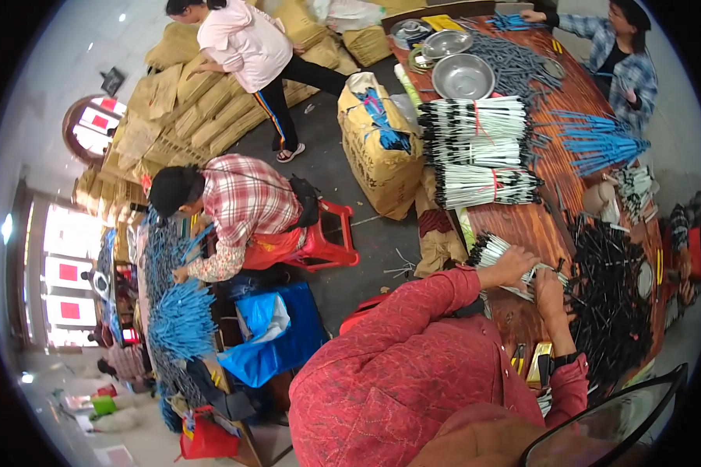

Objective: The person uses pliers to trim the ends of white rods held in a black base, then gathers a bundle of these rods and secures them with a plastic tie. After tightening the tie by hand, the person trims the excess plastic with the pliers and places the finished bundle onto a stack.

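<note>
On the brown wooden table (514, 315), a loose bundle of thin white rods with black ends (487, 251) lies under my hands. My left hand (510, 267) is wrapped over the bundle from above. Close beside it, my right hand (549, 294) has its fingers closed around the bundle's right end; exactly which rods it grips is hidden. Behind my hands, thicker stacks of the same white rods (479, 148) are tied with red bands. To the right spreads a heap of loose black pieces (611, 311).
Metal bowls (463, 76), a grey pile of parts (510, 62) and blue rods (600, 142) occupy the table's far side, where a person in plaid (637, 78) works. A stuffed sack (378, 148) stands left. Another person (241, 202) sits on a red stool (336, 237); one walks behind.
</note>
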`<state>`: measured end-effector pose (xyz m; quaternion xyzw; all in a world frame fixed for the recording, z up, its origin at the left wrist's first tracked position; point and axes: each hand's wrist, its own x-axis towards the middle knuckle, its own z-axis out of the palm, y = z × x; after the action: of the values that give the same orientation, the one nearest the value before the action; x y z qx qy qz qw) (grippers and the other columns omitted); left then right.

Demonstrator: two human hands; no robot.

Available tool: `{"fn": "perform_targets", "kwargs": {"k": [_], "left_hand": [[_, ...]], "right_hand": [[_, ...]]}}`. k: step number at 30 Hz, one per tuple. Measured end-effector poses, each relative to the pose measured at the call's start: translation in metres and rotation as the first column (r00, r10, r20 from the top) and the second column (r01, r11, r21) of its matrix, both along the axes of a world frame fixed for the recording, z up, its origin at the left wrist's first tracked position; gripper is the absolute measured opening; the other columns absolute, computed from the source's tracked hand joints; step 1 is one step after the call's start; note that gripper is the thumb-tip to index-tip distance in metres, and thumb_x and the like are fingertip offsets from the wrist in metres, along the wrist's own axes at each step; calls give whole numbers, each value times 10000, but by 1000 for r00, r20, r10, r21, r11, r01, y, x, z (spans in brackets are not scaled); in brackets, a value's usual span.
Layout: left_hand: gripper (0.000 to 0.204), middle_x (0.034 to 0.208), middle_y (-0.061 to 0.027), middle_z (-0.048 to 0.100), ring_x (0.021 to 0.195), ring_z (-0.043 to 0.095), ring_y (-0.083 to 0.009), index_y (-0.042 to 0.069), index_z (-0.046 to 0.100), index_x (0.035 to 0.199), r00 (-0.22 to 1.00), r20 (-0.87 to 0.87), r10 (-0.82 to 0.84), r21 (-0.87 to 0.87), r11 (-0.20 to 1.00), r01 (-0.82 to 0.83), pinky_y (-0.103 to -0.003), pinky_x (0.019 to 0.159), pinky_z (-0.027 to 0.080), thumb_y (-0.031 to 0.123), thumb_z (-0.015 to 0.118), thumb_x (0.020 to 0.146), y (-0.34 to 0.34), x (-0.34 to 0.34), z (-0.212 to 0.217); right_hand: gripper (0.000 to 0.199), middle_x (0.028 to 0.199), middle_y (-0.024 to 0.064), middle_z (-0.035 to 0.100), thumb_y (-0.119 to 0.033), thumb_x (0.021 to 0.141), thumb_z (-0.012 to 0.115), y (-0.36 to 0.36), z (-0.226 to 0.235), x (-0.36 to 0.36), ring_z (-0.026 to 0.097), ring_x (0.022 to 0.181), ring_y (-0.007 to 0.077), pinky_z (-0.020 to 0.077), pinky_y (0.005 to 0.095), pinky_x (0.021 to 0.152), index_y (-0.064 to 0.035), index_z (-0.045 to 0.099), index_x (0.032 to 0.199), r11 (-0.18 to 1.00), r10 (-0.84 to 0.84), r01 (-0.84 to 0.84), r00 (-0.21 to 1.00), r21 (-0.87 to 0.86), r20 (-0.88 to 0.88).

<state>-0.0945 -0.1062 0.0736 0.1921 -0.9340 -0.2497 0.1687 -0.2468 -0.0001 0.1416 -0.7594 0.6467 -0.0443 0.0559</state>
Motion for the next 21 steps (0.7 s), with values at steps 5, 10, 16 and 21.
{"fn": "perform_targets", "kwargs": {"k": [5,10,16,21], "left_hand": [[961,1176,-113,601,1119,534,-334,37,526,1316,998,63,0,52,999,-4,-446,961,393,520,854,553,8,0,2],[993,1147,-114,595,1095,528,-339,40,531,1316,999,38,5,55,998,-7,-453,939,381,569,840,535,5,0,0],[1002,1139,-115,597,1099,527,-334,31,537,1302,998,61,-33,116,993,26,-437,925,385,592,833,527,1,-1,9],[1019,1133,-128,601,1083,539,-329,9,521,1299,987,154,-37,105,994,21,-424,936,391,580,843,518,-1,1,10]], "right_hand": [[123,876,195,608,-103,871,595,-9,9,-6,613,783,388,498,452,664,6,543,895,999,-50,47,983,19,178],[154,853,137,596,-136,926,542,-11,3,-11,594,753,356,465,434,654,16,533,907,975,-193,115,864,191,465],[207,765,43,544,-179,976,503,-11,-10,-2,552,695,215,442,346,632,11,529,900,978,-143,210,611,14,779],[297,715,-9,500,-271,1028,476,-8,-16,11,473,592,102,382,270,538,-41,501,841,883,-427,272,129,382,895]]}}
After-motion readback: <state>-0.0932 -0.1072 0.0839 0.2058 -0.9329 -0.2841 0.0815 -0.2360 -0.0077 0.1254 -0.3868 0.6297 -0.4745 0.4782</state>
